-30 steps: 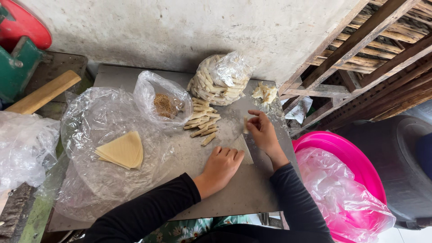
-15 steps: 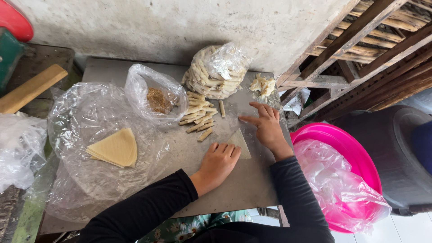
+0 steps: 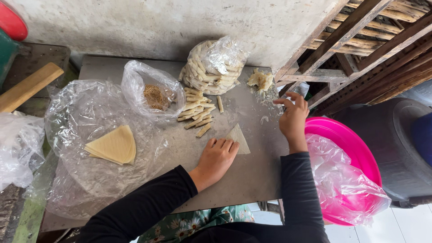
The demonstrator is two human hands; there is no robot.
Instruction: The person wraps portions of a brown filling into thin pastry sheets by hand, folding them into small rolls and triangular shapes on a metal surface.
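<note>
Against a rough grey wall, the metal table (image 3: 252,180) carried a pale triangular wrapper (image 3: 238,138) pinned flat near its right edge under the left hand (image 3: 218,156), while the right hand (image 3: 293,118) hovered empty, fingers spread, toward the lump of pale dough (image 3: 261,81).

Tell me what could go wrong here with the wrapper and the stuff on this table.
The left hand pins only one corner of the triangular wrapper, so it might shift or tear. The right hand hovers by the table edge above the pink basin; bits from the paste lump could drop in.

pink basin (image 3: 346,148) — wooden plank (image 3: 27,87) — red lid (image 3: 11,22)
</note>
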